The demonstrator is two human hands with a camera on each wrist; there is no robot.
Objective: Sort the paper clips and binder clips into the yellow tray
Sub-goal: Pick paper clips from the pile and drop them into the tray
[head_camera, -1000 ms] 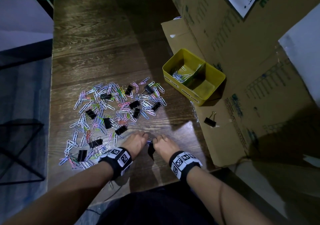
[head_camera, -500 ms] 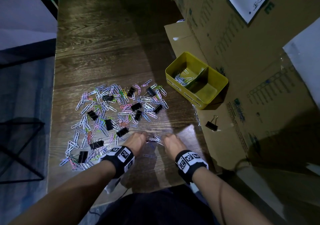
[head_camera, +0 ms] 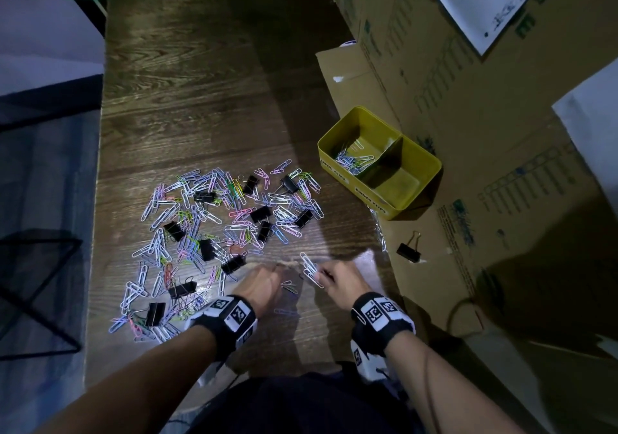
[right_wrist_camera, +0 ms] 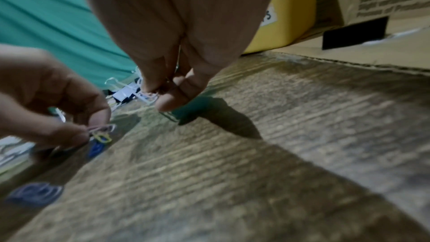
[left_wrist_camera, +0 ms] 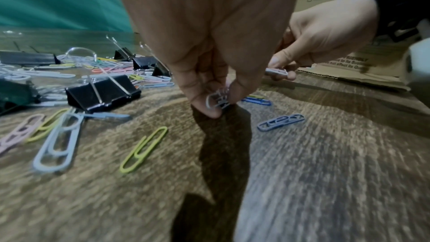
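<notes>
Lifted since earlier, right hand [head_camera: 337, 283] fingers pinch pale paper clips [head_camera: 309, 269]; left hand [head_camera: 259, 286] pinches small clips [left_wrist_camera: 217, 99].

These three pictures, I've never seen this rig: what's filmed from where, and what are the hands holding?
No machine: a person with a camera on the head and one on each wrist. The head view looks down on a wooden table strewn with paper clips and black binder clips. The yellow tray stands to the right, some paper clips in one compartment. The wrist views look along the fingers: the left hand pinches a few paper clips, the right hand a small bunch.
</notes>
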